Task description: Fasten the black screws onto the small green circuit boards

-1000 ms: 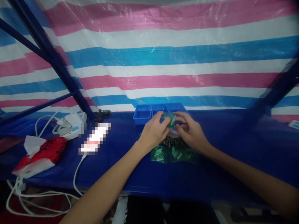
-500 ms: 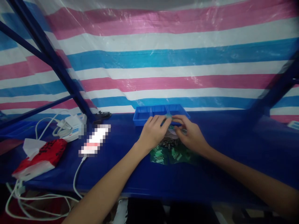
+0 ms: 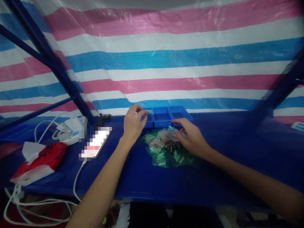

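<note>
A blue sectioned tray [image 3: 166, 116] stands at the back of the blue table. In front of it lies a heap of small green plastic bags [image 3: 163, 152] with little dark parts in them. My left hand [image 3: 133, 123] hovers over the tray's left compartment, its fingers pinched on a small green piece [image 3: 149, 111]. My right hand [image 3: 190, 136] rests on the right side of the heap, fingers curled onto one green bag [image 3: 171, 129].
A phone [image 3: 95, 144] on a white cable lies left of the heap. Farther left are a white power strip [image 3: 71, 128] with plugs and a red-and-white tissue pack [image 3: 39, 161]. Blue frame bars [image 3: 59, 68] rise at left. A striped tarp hangs behind.
My left hand has left the heap and moved left and back to the tray's left compartment with a small green piece. The right hand stayed at the heap.
</note>
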The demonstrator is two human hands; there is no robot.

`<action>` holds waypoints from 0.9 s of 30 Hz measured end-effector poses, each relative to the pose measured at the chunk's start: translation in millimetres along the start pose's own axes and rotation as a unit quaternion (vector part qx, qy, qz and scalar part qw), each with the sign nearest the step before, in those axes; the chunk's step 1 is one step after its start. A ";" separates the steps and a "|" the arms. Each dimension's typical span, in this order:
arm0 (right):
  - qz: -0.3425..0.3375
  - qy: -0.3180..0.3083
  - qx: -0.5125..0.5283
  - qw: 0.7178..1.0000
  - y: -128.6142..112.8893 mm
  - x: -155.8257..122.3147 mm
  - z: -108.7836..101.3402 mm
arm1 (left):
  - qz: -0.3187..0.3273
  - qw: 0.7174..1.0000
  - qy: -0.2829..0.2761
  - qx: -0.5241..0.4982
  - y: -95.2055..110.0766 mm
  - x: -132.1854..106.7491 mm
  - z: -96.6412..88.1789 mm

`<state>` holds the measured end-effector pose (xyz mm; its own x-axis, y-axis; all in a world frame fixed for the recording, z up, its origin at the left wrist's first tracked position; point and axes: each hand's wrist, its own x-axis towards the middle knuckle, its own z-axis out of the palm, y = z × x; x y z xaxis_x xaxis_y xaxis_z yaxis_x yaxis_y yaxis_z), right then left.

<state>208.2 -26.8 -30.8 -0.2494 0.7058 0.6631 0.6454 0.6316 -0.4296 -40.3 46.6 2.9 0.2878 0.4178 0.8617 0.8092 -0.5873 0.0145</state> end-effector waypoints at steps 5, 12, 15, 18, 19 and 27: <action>-0.011 -0.009 -0.004 1.000 -0.5 1.1 -1.5 | -0.034 0.994 -0.100 0.000 -12.6 -6.0 6.7; -0.019 -0.023 -0.037 0.999 4.2 1.5 0.0 | -0.097 0.980 -0.173 -0.019 -19.8 -6.4 6.7; -0.017 -0.034 -0.062 0.997 7.2 0.9 1.6 | -0.110 0.981 -0.159 -0.021 -19.3 -4.2 3.9; -0.006 -0.050 -0.093 0.994 11.0 1.7 0.8 | -0.109 0.981 -0.160 -0.027 -15.9 -4.9 5.5; -0.001 -0.055 -0.104 0.993 12.6 2.4 0.0 | -0.103 0.981 -0.160 -0.033 -13.4 -5.5 6.7; 0.018 -0.131 -0.143 0.981 21.9 6.0 -4.0 | 0.067 0.947 -0.265 -0.166 36.7 -12.4 10.1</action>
<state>223.7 -10.0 -33.8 -0.3754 0.8084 0.4534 0.8245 0.5147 -0.2350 -9.0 26.9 -12.3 0.6644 0.5621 0.4926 0.5666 -0.8086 0.1584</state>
